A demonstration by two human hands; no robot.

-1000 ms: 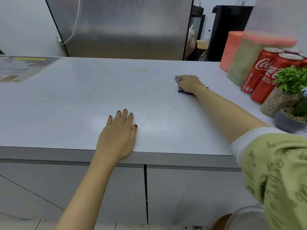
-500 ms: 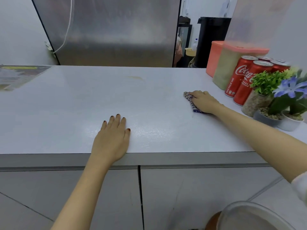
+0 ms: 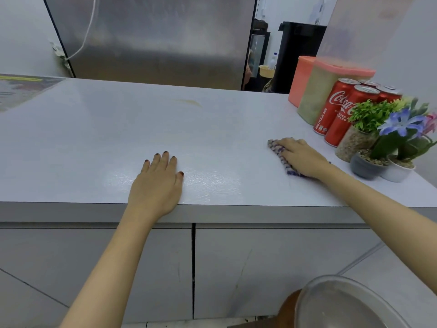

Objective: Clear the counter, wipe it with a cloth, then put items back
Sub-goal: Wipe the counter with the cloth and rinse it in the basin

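The pale grey counter [image 3: 99, 138] fills the view. My left hand [image 3: 158, 183] lies flat on it near the front edge, fingers straight. My right hand [image 3: 301, 157] presses a blue-and-white checked cloth [image 3: 279, 155] onto the counter at the right, fingers flat on top of it. Most of the cloth is hidden under that hand. A wet sheen [image 3: 212, 183] shows on the surface between my hands. A faint brown smear [image 3: 189, 102] marks the counter farther back.
Along the right edge stand red cola cans [image 3: 331, 110], small potted plants [image 3: 369, 138], and pink-lidded containers [image 3: 314, 91]. A printed sheet [image 3: 16, 88] lies at the far left. A steel fridge [image 3: 153, 36] stands behind. A glass bowl [image 3: 343, 304] sits low at the bottom right.
My right hand has dragged the cloth from the back of the counter toward me and to the right, close to the plants. The left hand has stayed flat in place.
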